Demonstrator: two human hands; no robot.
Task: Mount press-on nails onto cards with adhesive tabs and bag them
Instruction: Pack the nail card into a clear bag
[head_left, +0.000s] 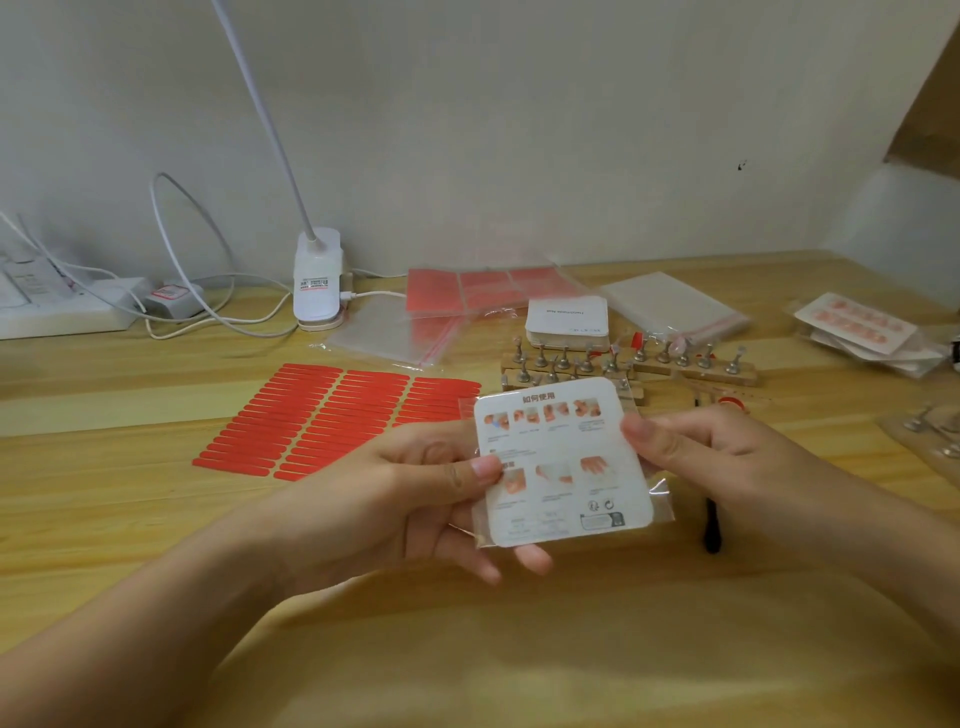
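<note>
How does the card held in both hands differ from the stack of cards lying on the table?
The held card is single, lifted off the table and partly inside a clear bag; the stack of cards is many, lying flat and unbagged. The held card shows printed instruction pictures; the stack's top is nearly blank. Both are white with rounded corners.

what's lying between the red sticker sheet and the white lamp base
In the head view, a clear zip bag lies on the table between the red sheet and lamp base.

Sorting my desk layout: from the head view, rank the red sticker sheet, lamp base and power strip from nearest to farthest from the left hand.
From the left hand:
1. Red sticker sheet, just beyond it.
2. Lamp base, farther back.
3. Power strip, far left by the wall.
</note>
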